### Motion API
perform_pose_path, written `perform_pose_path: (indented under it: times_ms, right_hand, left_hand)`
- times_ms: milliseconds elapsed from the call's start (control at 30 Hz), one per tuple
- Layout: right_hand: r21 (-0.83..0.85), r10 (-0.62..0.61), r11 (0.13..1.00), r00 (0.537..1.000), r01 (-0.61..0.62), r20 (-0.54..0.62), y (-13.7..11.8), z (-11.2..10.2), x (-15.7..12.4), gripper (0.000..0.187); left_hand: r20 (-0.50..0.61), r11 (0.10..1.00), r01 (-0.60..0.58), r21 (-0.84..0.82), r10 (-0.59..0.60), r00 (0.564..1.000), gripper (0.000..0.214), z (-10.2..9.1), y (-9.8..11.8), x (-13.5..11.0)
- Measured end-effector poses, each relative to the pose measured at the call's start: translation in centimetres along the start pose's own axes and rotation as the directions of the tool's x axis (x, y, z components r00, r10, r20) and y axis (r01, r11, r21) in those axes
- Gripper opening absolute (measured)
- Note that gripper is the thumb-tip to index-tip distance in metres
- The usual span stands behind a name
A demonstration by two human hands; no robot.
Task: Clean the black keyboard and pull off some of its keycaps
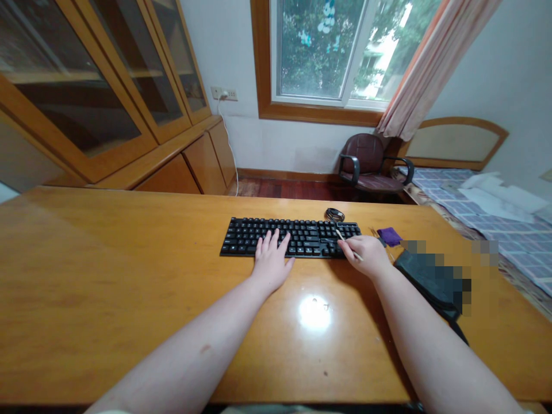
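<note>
A black keyboard point(302, 237) lies on the wooden table, long side towards me. My left hand point(271, 261) rests on its left-middle keys, fingers spread and open, with the thumb over the front edge. My right hand point(367, 254) is closed at the keyboard's right end, pinching a thin pale cotton swab point(341, 236). The swab slants forward and left, its tip over the number-pad keys. Behind the keyboard is a coiled dark cable point(334, 214). Just right of my right hand lies a folded purple cloth point(390, 236), with a few thin sticks point(374, 233) beside it.
A dark pouch point(426, 276), partly blurred out, lies on the table point(129, 287) near my right forearm. Beyond the far edge are a wood cabinet point(172, 167), an armchair point(366, 158) and a bed point(487, 213). A window point(319, 57) is in the back wall.
</note>
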State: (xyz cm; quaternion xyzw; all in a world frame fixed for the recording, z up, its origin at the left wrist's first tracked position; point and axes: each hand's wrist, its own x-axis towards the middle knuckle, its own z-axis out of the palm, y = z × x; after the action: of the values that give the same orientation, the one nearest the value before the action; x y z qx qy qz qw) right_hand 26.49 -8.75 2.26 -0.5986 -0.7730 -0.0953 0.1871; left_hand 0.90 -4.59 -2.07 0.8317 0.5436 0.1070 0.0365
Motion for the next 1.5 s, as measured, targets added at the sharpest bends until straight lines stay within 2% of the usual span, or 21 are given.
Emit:
perform_pose_path:
  times_ms: [167,300,367,467,533,700,833,900,1033,1233,1300,1367,1433,1500]
  right_hand:
    - [-0.018,-0.119,0.992,0.987,0.122,0.107,-1.1,-1.6,-0.1,0.048]
    - [0.037,-0.164,0.987,0.971,0.160,0.173,-1.3,-2.5,-0.3,0.049]
    - [0.068,-0.148,0.988,0.979,0.140,0.142,-0.9,-2.8,-0.4,0.050]
    - [0.057,-0.065,0.996,0.998,0.064,0.007,0.0,-3.0,-0.6,0.051]
    - [0.042,-0.032,0.999,0.999,0.034,-0.041,0.3,-2.9,-0.6,0.050]
    - [0.024,-0.063,0.998,0.996,0.062,0.061,-0.4,-2.0,-0.3,0.051]
    - [0.107,-0.086,0.992,0.987,0.071,0.138,-0.5,-2.1,-0.3,0.052]
    - [0.158,-0.066,0.986,0.988,0.044,0.140,-0.1,-2.5,-0.4,0.052]
    - [0.174,-0.012,0.985,0.998,0.000,0.068,0.5,-3.0,-0.6,0.051]
    - [0.146,-0.165,0.979,0.974,0.143,0.153,-1.1,-3.3,-0.3,0.049]
    - [0.141,-0.188,0.976,0.972,0.168,0.143,-1.6,-3.9,-0.3,0.049]
    - [0.159,-0.125,0.981,0.990,0.112,0.072,-1.6,-4.8,-0.4,0.043]
    - [0.251,0.066,0.966,0.998,-0.059,-0.022,-1.2,-5.7,-0.7,0.031]
    - [0.440,0.332,0.854,0.942,-0.277,-0.053,-0.3,-6.3,-1.3,0.023]
  left_hand:
    - [0.000,1.000,-0.001,-0.003,0.001,1.000,0.065,0.1,0.0,0.0]
    - [-0.018,1.000,0.001,-0.007,-0.001,1.000,0.065,0.3,-0.1,0.0]
    - [-0.017,1.000,0.001,-0.005,-0.001,1.000,0.065,0.3,-0.1,0.0]
    - [-0.007,1.000,0.004,-0.002,-0.004,1.000,0.065,0.2,0.0,-0.1]
    - [-0.004,1.000,0.004,-0.001,-0.004,1.000,0.065,0.1,0.0,-0.1]
    - [-0.014,1.000,0.003,-0.001,-0.003,1.000,0.065,0.2,0.0,0.0]
    - [-0.023,1.000,-0.006,-0.002,0.006,1.000,0.065,0.4,-0.1,0.0]
    - [-0.020,1.000,-0.008,-0.003,0.008,1.000,0.065,0.3,-0.1,0.0]
    - [-0.012,1.000,-0.005,-0.009,0.005,1.000,0.065,0.3,-0.1,0.0]
    - [-0.033,1.000,-0.009,-0.005,0.009,0.999,0.064,0.5,-0.1,0.0]
    - [-0.032,1.000,-0.010,-0.003,0.009,0.999,0.065,0.5,-0.2,0.0]
    - [-0.023,1.000,-0.010,-0.004,0.010,1.000,0.065,0.5,-0.2,-0.1]
    - [-0.018,1.000,-0.011,-0.006,0.011,1.000,0.065,0.5,-0.2,-0.1]
    - [-0.022,1.000,-0.013,-0.008,0.013,1.000,0.066,0.5,-0.2,0.0]
